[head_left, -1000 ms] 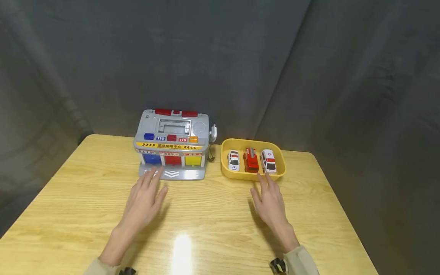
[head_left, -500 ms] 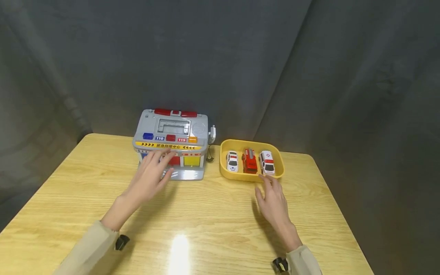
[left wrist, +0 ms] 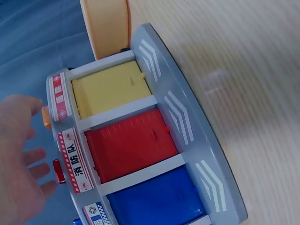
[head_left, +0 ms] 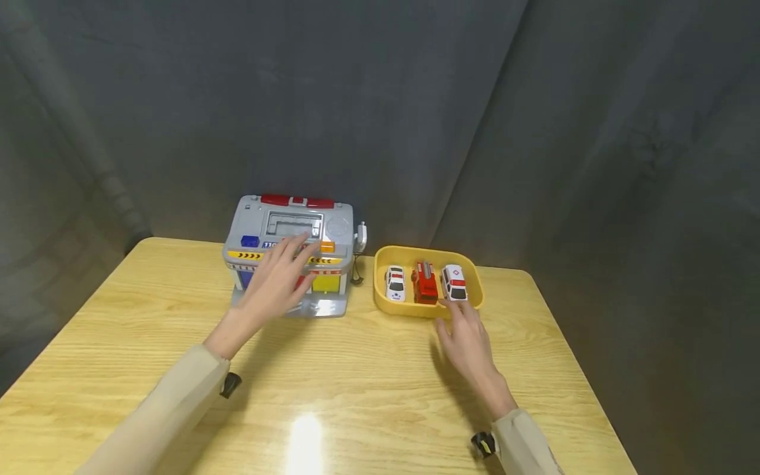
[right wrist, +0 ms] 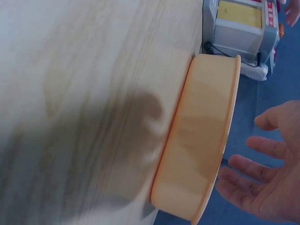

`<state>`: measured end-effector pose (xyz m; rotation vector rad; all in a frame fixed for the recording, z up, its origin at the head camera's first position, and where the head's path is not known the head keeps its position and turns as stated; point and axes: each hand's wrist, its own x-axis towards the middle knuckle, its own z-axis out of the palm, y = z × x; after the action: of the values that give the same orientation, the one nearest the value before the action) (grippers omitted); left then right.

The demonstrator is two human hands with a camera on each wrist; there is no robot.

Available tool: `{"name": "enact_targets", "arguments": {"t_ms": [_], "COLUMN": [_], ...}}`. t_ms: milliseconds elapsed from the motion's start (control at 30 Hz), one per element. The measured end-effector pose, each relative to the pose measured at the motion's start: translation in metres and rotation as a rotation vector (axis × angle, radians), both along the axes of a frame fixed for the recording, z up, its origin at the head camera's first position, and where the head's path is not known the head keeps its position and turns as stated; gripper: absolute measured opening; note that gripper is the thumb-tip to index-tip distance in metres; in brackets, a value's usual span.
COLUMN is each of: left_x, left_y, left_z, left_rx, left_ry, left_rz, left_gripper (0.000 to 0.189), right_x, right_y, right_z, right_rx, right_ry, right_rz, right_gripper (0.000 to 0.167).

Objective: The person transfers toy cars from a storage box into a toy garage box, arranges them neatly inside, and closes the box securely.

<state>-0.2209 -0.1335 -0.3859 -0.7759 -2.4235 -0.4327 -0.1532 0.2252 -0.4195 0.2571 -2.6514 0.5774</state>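
Observation:
A grey toy garage point(head_left: 337, 227) with blue, red and yellow doors stands at the back of the table. My left hand point(head_left: 274, 282) hovers over its front edge, fingers loosely extended toward the roof buttons, holding nothing. In the left wrist view the red door point(left wrist: 133, 143) is down, between the yellow door point(left wrist: 112, 89) and the blue door point(left wrist: 157, 201). My right hand point(head_left: 469, 340) is at the near rim of a yellow tray point(head_left: 392, 307), fingers relaxed and holding nothing. Inside the tray sit a white police car point(head_left: 395, 284), a red fire truck point(head_left: 425, 284) and a white ambulance point(head_left: 454, 284).
On the garage's right side is a white part point(head_left: 361, 237), with a dark cord point(head_left: 356, 274) hanging below it. A dark curtain point(head_left: 380, 119) rises behind the wooden table point(head_left: 356, 376). The tray stands just right of the garage.
My left hand has moved forward and right, from the garage's front ramp up over its roof edge. The right hand has stayed near the tray's front rim. The head view has shifted slightly.

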Motion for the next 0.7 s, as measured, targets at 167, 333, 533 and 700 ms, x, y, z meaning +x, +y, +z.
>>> {"name": "enact_targets", "arguments": {"t_ms": [167, 333, 533, 700], "left_x": [-0.009, -0.018, -0.026, -0.027], "left_y": [-0.001, 0.001, 0.005, 0.009], "left_z": [0.0, 0.001, 0.003, 0.003], "left_rx": [-0.079, -0.153, -0.248, -0.283], "left_ry": [0.006, 0.01, -0.052, -0.105], "left_rz": [0.02, 0.021, 0.036, 0.04], "left_gripper": [0.058, 0.062, 0.066, 0.067], "right_x": [-0.006, -0.017, -0.031, -0.039], "right_y": [-0.009, -0.018, -0.019, -0.01], "right_z": [0.005, 0.009, 0.011, 0.009], "right_rx": [0.012, 0.044, 0.071, 0.075], "right_ry": [-0.045, -0.05, -0.038, -0.1], "right_rz": [0.02, 0.033, 0.041, 0.025], "right_gripper": [0.036, 0.035, 0.034, 0.036]}}
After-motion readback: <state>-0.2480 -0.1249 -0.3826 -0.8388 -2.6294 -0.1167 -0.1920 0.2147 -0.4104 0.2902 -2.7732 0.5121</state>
